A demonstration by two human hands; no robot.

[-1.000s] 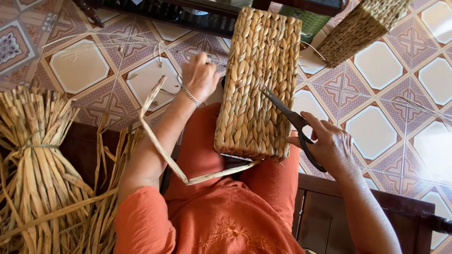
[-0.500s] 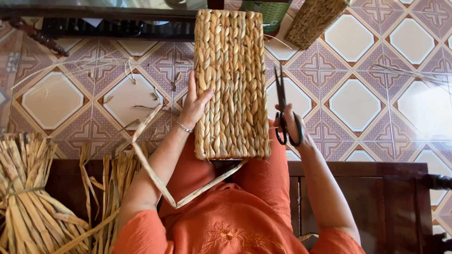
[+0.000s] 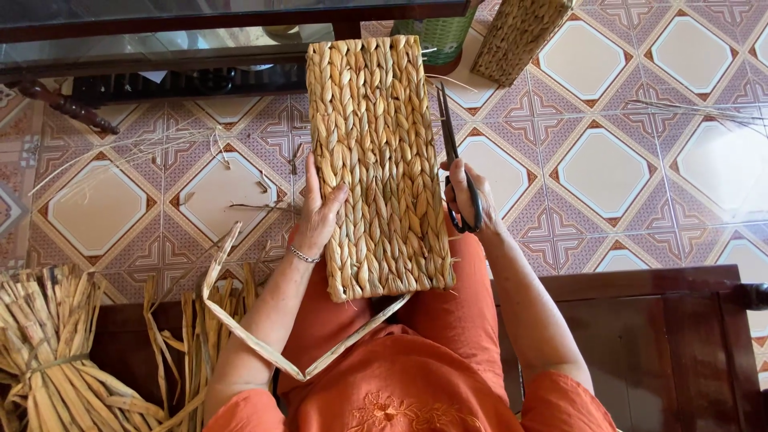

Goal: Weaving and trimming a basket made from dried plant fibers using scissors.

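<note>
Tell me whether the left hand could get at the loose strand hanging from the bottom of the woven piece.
Probably yes. The left hand rests flat on the woven piece's left edge, holding nothing. The loose strand loops just below that wrist, with nothing between them. The right hand holds scissors on the other side.

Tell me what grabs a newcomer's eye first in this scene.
The tall woven straw panel dominates the centre, standing on the person's lap, steadied by the left hand on its left edge. Beside its right edge, the right hand holds black scissors pointing up. A bundle of dried straw lies at lower left.
</note>
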